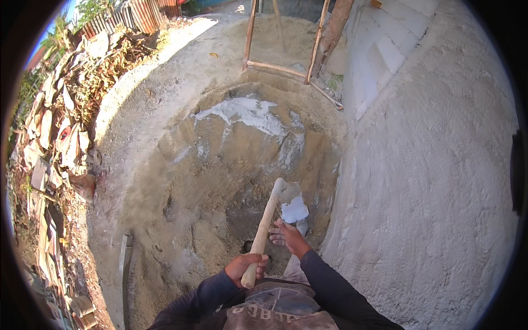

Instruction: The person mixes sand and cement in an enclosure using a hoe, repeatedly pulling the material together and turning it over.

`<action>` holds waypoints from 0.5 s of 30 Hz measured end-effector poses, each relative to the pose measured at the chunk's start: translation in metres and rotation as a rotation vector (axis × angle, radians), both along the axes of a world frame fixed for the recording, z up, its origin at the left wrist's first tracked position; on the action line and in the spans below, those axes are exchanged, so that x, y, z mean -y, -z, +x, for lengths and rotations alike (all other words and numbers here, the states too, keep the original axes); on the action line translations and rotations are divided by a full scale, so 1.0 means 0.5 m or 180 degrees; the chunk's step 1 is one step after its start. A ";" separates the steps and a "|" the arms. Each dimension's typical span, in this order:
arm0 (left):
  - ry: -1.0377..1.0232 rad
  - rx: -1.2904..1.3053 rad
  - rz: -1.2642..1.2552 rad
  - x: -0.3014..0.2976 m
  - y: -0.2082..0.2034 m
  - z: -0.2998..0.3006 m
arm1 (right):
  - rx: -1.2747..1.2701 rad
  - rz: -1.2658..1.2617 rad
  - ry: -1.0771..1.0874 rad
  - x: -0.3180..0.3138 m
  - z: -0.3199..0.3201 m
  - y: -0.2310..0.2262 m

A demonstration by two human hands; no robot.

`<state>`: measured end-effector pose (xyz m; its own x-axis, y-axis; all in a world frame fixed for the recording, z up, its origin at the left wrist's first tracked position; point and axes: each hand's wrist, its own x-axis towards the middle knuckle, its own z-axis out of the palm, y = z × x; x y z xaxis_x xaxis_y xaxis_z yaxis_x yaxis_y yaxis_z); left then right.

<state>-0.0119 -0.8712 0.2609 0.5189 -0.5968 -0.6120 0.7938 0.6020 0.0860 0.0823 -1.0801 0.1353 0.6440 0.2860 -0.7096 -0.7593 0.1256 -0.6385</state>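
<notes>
My left hand (246, 268) is wrapped round the lower end of a hoe's pale wooden handle (265, 226). The handle slants up and away in front of my body, and the hoe's blade (295, 209) hangs at its far end, bright in the light. Just below the blade is my right hand (290, 238), off the handle, its fingers apart. Beyond the hoe lies a heap of tan sand (242, 157), with pale grey powder (245, 113) spread over its top. Part of my lower leg shows beneath the right hand.
A rough grey plastered wall (429, 192) rises along the right. A wooden frame (275, 67) stands behind the heap beside a tree trunk (334, 33). Dry leaves and torn scraps (66, 132) line the left side. A narrow board (125, 269) lies at the lower left.
</notes>
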 end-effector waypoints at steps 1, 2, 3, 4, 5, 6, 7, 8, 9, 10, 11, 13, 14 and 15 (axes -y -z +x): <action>0.0214 0.0138 0.0388 -0.006 -0.022 0.008 | -0.0048 0.0206 0.0280 -0.026 0.065 -0.005; 0.0421 0.0255 0.0791 -0.015 -0.030 0.016 | -0.0115 0.0425 0.0548 -0.052 0.126 0.000; 0.0601 0.0459 0.0956 -0.022 -0.028 0.030 | -0.0182 0.0635 0.0812 -0.063 0.183 0.013; 0.0786 0.0657 0.1117 -0.030 -0.022 0.046 | -0.0324 0.0586 0.0985 -0.065 0.240 0.037; 0.0988 0.0890 0.1275 -0.038 -0.013 0.070 | -0.0430 0.0536 0.1176 -0.064 0.303 0.073; 0.1403 0.1157 0.1693 -0.043 0.003 0.094 | -0.0574 0.0490 0.1350 -0.069 0.348 0.111; 0.1617 0.1341 0.2191 -0.054 0.050 0.107 | -0.0625 0.0378 0.1436 -0.068 0.378 0.149; 0.1810 0.1515 0.2735 -0.066 0.115 0.113 | -0.0664 0.0303 0.1485 -0.077 0.407 0.182; 0.2019 0.1668 0.3283 -0.061 0.166 0.122 | -0.0712 0.0230 0.1530 -0.083 0.436 0.212; 0.2244 0.1625 0.3927 -0.033 0.207 0.144 | -0.0894 0.0305 0.1582 -0.077 0.470 0.246; 0.2513 0.1547 0.4623 -0.019 0.245 0.168 | -0.1035 0.0259 0.1720 -0.087 0.509 0.262; 0.2671 0.1194 0.5041 0.024 0.321 0.215 | -0.0739 -0.0020 0.1702 -0.065 0.598 0.311; 0.2871 0.0965 0.4973 0.058 0.363 0.256 | -0.0566 -0.0081 0.1525 -0.062 0.657 0.323; 0.2516 0.1059 0.4810 0.086 0.419 0.293 | -0.0391 -0.0145 0.1363 -0.062 0.718 0.318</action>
